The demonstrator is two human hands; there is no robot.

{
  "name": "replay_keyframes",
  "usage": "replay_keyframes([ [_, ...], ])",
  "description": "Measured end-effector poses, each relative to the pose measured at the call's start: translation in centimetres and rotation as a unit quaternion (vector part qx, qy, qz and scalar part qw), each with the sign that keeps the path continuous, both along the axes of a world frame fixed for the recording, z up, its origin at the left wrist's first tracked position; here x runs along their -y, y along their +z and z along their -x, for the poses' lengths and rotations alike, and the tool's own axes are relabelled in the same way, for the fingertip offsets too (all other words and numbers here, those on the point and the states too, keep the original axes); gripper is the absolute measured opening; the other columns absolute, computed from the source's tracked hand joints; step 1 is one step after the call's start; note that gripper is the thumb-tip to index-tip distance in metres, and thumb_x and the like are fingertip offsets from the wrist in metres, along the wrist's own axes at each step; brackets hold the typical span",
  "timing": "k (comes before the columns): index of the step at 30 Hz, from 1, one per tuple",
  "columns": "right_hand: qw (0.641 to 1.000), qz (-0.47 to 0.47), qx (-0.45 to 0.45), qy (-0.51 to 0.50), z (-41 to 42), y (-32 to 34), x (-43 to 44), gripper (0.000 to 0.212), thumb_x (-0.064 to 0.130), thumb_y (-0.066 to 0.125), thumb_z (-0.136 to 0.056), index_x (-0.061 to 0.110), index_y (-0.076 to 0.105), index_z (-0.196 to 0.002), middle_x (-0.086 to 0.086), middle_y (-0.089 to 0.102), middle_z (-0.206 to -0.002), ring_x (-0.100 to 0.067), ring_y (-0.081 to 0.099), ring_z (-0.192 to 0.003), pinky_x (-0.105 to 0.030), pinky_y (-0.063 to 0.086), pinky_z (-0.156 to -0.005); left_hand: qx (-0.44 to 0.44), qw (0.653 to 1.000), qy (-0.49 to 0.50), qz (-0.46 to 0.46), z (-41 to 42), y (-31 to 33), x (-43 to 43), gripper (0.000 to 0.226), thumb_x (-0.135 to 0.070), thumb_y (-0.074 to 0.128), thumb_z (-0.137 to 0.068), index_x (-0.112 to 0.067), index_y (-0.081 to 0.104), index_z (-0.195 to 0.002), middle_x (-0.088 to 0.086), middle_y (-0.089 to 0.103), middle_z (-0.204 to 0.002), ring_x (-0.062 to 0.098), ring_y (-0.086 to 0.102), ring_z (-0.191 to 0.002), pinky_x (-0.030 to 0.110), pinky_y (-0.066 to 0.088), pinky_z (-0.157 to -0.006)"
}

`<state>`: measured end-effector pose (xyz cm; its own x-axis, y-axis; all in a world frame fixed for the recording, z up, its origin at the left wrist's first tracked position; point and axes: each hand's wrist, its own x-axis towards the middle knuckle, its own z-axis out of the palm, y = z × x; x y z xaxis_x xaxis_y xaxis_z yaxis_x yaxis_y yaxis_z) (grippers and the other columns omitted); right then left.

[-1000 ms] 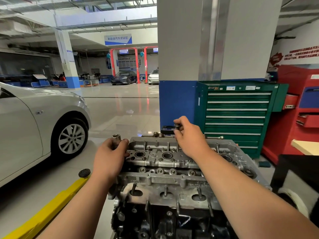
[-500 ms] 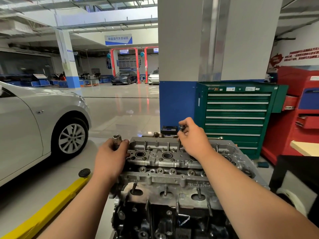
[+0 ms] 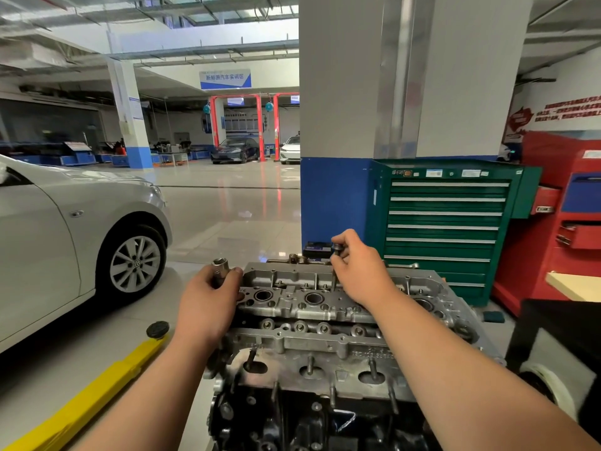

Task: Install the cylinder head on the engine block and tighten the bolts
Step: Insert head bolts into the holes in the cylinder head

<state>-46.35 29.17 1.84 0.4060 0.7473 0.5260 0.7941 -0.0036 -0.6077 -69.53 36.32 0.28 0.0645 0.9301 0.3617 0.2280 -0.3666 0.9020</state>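
Observation:
A grey aluminium cylinder head (image 3: 325, 323) sits on top of the dark engine block (image 3: 309, 421) in front of me. My right hand (image 3: 361, 275) pinches the head of a long bolt (image 3: 335, 265) that stands upright at the far side of the cylinder head, its shank reaching down into the head. My left hand (image 3: 208, 297) rests at the head's left end and grips a chrome socket (image 3: 220, 270), open end up.
A silver car (image 3: 65, 236) stands to the left, with a yellow lift arm (image 3: 81, 402) on the floor below it. A green tool cabinet (image 3: 445, 222) and a red cabinet (image 3: 562, 222) stand behind the engine, beside a grey and blue pillar (image 3: 335, 141).
My right hand has shifted slightly and the bolt now stands more exposed above the head. My left hand has stayed in place with the socket.

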Motion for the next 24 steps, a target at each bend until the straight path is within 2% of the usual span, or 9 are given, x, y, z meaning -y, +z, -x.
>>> replay_keyframes([
  [6,0.998,-0.044,0.017,-0.043,0.4,0.4,0.0,0.022,0.012,0.051,-0.096,0.018,0.047,-0.117,0.003,0.058,-0.094,-0.017,0.058,-0.081,-0.028,0.045,-0.069,-0.015,1.000,0.007,-0.006,-0.3,0.3,0.5,0.023,-0.032,0.060,-0.089,-0.015,0.054,-0.074,0.005,0.066,-0.072,0.025,0.064,-0.075,0.027,0.039,-0.057],
  [8,0.999,-0.012,0.006,-0.033,0.1,0.4,0.3,0.022,0.013,0.052,-0.096,0.020,0.047,-0.116,-0.001,0.060,-0.095,-0.017,0.058,-0.080,-0.027,0.046,-0.068,-0.042,0.997,0.041,-0.040,-0.3,0.5,1.0,0.015,-0.028,0.062,-0.087,-0.014,0.058,-0.091,0.005,0.064,-0.089,0.028,0.060,-0.089,0.032,0.044,-0.069],
  [10,0.999,0.026,0.012,-0.020,0.1,0.2,0.4,0.023,0.014,0.053,-0.096,0.022,0.047,-0.116,0.000,0.060,-0.095,-0.016,0.058,-0.079,-0.025,0.044,-0.066,-0.093,0.970,0.132,-0.180,-0.6,0.8,1.9,0.038,-0.027,0.062,-0.085,-0.011,0.056,-0.119,0.010,0.054,-0.115,0.030,0.047,-0.112,0.038,0.033,-0.095],
  [12,0.999,0.029,0.011,-0.016,0.1,0.1,0.1,0.023,0.014,0.054,-0.095,0.023,0.047,-0.115,0.002,0.059,-0.093,-0.014,0.058,-0.079,-0.024,0.043,-0.067,-0.173,0.904,0.107,-0.376,-1.9,1.2,3.4,0.042,-0.034,0.055,-0.081,-0.016,0.057,-0.119,0.009,0.053,-0.119,0.029,0.043,-0.114,0.039,0.026,-0.097],
  [13,1.000,0.021,0.001,-0.015,0.2,0.0,0.0,0.022,0.013,0.055,-0.094,0.024,0.048,-0.113,0.005,0.059,-0.091,-0.013,0.057,-0.078,-0.022,0.042,-0.066,-0.219,0.880,0.048,-0.419,-3.3,1.5,3.9,0.037,-0.037,0.051,-0.081,-0.019,0.060,-0.112,0.006,0.057,-0.113,0.029,0.047,-0.109,0.040,0.031,-0.094],
  [15,0.999,0.008,-0.030,-0.014,0.2,0.1,0.1,0.020,0.012,0.057,-0.092,0.027,0.050,-0.103,0.010,0.057,-0.083,-0.010,0.056,-0.073,-0.015,0.037,-0.059,-0.309,0.878,-0.062,-0.361,-6.4,1.7,4.8,0.029,-0.038,0.044,-0.088,-0.020,0.065,-0.099,-0.001,0.063,-0.102,0.025,0.051,-0.102,0.038,0.041,-0.088],
  [18,0.999,0.044,-0.030,-0.002,0.0,-0.2,0.6,0.022,0.009,0.060,-0.086,0.030,0.055,-0.093,0.010,0.062,-0.085,-0.012,0.059,-0.076,-0.019,0.042,-0.063,-0.383,0.899,-0.110,-0.180,-9.5,1.2,4.7,0.029,-0.034,0.041,-0.095,-0.018,0.062,-0.107,0.003,0.060,-0.112,0.027,0.046,-0.111,0.037,0.039,-0.095],
  [21,0.994,0.109,0.003,0.000,0.1,-0.3,0.8,0.022,0.009,0.060,-0.081,0.029,0.056,-0.090,0.006,0.063,-0.099,-0.014,0.058,-0.088,-0.025,0.045,-0.075,-0.429,0.885,-0.086,-0.162,-10.3,0.1,4.2,0.032,-0.036,0.042,-0.093,-0.020,0.059,-0.113,0.005,0.057,-0.117,0.028,0.044,-0.114,0.038,0.038,-0.096],
  [24,0.988,0.151,0.020,-0.011,0.2,-0.1,0.9,0.013,0.017,0.059,-0.082,0.028,0.057,-0.087,0.008,0.061,-0.094,-0.015,0.057,-0.088,-0.029,0.047,-0.076,-0.410,0.893,-0.085,-0.164,-10.2,-0.1,4.1,0.032,-0.037,0.042,-0.092,-0.021,0.060,-0.113,0.003,0.056,-0.116,0.026,0.043,-0.114,0.038,0.038,-0.096],
])
